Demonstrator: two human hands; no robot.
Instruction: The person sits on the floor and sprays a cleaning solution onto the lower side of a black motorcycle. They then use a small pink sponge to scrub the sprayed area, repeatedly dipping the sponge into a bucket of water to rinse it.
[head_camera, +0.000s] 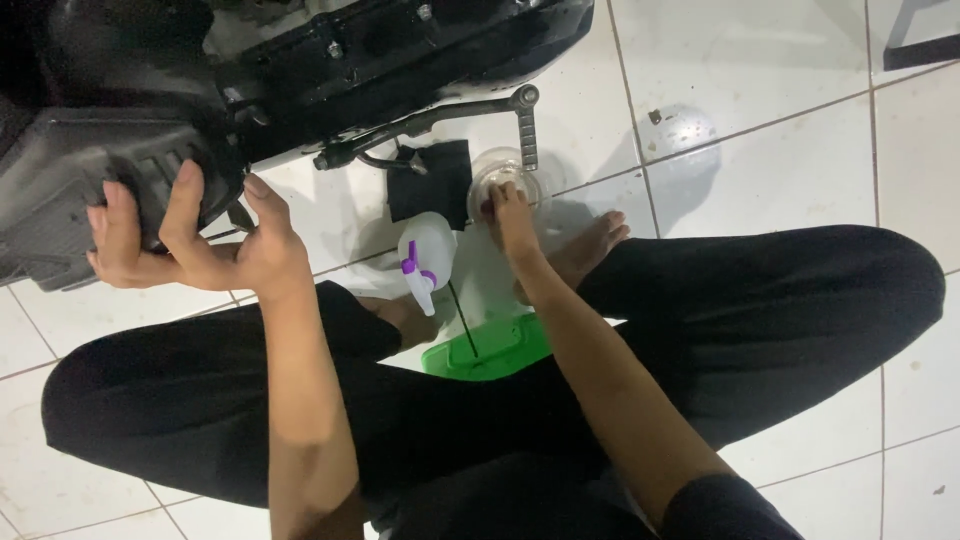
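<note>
With the left hand (195, 245) curled around the black plastic motorcycle panel (90, 170), the right hand's (512, 215) fingertips dipping into the clear round plastic cup (500, 175) on the white tiled floor (780, 90) should stay gentle, lest it tip

Left hand (190, 245) curled in a grip, right hand (512, 215) outstretched, fingers down.

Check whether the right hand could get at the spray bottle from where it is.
Probably yes: the right hand rests at the clear bowl, and the spray bottle stands just beside that wrist with nothing between them.
</note>
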